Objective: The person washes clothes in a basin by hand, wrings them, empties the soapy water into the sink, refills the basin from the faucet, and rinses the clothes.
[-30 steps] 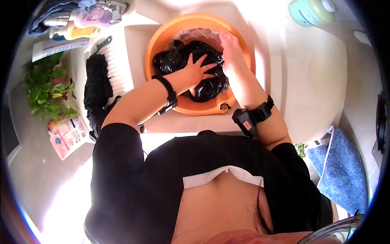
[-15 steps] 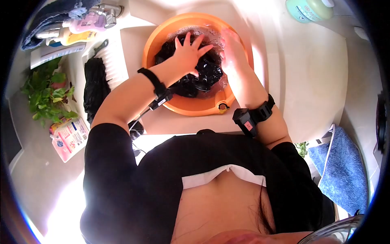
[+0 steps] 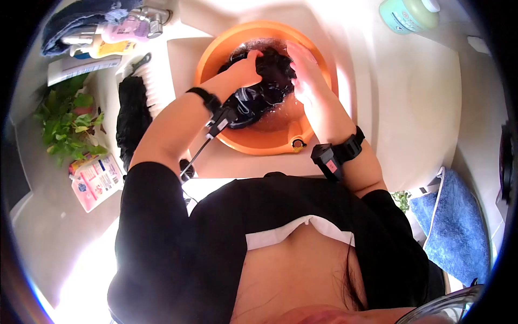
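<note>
A wet black cloth (image 3: pixel 275 70) lies bunched in the water of an orange basin (image 3: pixel 210 51). My left hand (image 3: pixel 249 70) is at the cloth's left side, its fingers curled into the fabric and partly hidden by it. On the other side, my right hand (image 3: pixel 305 67) rests against the cloth with its fingers stretched and side by side. Foam shows along the basin's far wall. Below my left wrist, a shinier fold of the cloth spreads in the water.
Left of the basin are a black bundle (image 3: pixel 134 116), a leafy plant (image 3: pixel 70 121) and a pink-and-white refill pouch (image 3: pixel 96 181). Bottles and a tap (image 3: pixel 157 22) stand at the upper left. A green bottle (image 3: pixel 408 16) is at the upper right, a blue towel (image 3: pixel 456 224) at the lower right.
My left hand has gone from spread fingers over the cloth to curled fingers in it. The cloth has shifted up and right, bunching toward my right hand, which has barely moved.
</note>
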`<action>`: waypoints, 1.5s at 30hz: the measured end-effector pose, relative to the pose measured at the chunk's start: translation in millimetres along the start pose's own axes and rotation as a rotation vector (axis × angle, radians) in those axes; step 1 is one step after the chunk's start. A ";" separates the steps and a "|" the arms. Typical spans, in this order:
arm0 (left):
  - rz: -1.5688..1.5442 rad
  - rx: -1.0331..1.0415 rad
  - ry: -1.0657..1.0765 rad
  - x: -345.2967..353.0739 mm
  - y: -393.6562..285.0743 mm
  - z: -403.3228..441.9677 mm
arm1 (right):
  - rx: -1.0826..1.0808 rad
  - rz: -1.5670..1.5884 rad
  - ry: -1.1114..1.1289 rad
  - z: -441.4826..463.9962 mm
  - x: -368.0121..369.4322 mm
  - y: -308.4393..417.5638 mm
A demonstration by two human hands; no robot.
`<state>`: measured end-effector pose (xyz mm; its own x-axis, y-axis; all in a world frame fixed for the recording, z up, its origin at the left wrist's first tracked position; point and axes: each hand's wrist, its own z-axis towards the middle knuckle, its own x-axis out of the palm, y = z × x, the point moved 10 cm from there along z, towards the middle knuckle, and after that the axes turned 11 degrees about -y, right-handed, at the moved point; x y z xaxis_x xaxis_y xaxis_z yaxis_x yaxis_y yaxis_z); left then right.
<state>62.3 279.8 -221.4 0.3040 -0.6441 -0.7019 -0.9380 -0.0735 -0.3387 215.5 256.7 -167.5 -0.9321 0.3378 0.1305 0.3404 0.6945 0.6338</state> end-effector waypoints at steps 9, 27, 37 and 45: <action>-0.698 0.449 -0.161 -83.2 -99.8 -118.8 | 0.257 0.420 0.279 -21.0 39.5 -19.6; -0.552 0.307 -0.324 -63.1 -62.6 -97.9 | 0.227 0.298 0.348 -23.7 46.2 -49.6; 0.068 0.111 -0.425 -61.9 32.9 -93.8 | -0.748 -1.439 0.102 -23.0 33.4 2.8; 0.349 0.178 -0.246 3.3 -11.2 -59.2 | -0.798 -1.486 0.087 -23.3 34.7 -2.2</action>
<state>64.0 233.4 -182.8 0.0259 -0.4061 -0.9135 -0.9547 0.2610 -0.1431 179.6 252.1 -146.6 -0.3782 -0.3186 -0.8692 -0.8925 -0.1237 0.4337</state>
